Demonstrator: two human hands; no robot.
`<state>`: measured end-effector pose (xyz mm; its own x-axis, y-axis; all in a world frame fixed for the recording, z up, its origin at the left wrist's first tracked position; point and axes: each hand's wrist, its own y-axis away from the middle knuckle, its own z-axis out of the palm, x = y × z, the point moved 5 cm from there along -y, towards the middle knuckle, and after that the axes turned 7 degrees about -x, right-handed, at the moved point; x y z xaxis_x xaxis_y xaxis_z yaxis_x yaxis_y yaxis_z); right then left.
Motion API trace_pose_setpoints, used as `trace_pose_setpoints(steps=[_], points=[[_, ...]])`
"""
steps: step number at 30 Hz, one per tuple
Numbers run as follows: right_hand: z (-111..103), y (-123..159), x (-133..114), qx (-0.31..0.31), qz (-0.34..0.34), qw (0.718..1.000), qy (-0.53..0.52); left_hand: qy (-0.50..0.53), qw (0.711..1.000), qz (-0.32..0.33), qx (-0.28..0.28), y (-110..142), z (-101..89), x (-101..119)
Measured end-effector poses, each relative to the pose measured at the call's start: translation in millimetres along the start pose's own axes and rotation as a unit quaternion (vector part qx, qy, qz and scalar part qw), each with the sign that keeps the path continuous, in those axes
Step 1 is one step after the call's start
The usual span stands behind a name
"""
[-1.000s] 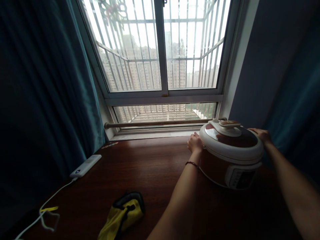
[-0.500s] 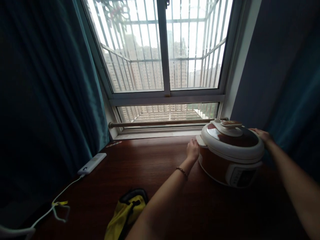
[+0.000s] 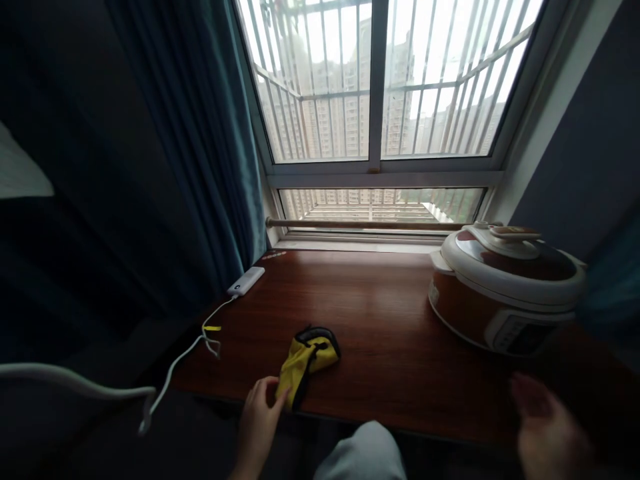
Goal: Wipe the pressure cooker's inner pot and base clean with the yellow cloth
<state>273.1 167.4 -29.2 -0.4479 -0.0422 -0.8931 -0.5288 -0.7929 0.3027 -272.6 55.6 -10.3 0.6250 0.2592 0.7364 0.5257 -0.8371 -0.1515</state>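
At the near edge of the table, my left hand (image 3: pixel 263 405) has its thumb and fingers closed on the lower end of a crumpled yellow cloth (image 3: pixel 296 365) with black trim. The rest of the cloth lies on the wood. My right hand (image 3: pixel 545 423) is smeared by motion near the front right edge, in front of the electric cooker and apart from it; its fingers cannot be made out. The electric cooker (image 3: pixel 505 300), brown and white with a lid on, stands at the right of the table.
The brown wooden table (image 3: pixel 370 300) reaches to the barred window (image 3: pixel 375 87). On its left lies a white power strip (image 3: pixel 247 281), its cable (image 3: pixel 175 363) hanging off the edge. A blue curtain (image 3: pixel 190 153) hangs left. A pale-clad knee (image 3: pixel 363 455) is at the front.
Both hands have left the cooker. The left has come back to the yellow cloth and taken hold of its end; the right has drawn back toward the front edge. The view has shifted left.
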Motion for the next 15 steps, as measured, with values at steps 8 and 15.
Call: trace_pose_setpoints(steps=[8, 15], points=[[189.5, 147.5, 109.1, -0.381, 0.049, 0.905, 0.181, -0.043, 0.997, 0.023, -0.061, 4.1, 19.9, 3.4], [276.7, 156.7, 149.0, -0.360, -0.025, 0.895, 0.262, 0.210, 0.970, -0.086, -0.082, -5.0, 30.6, -9.9]])
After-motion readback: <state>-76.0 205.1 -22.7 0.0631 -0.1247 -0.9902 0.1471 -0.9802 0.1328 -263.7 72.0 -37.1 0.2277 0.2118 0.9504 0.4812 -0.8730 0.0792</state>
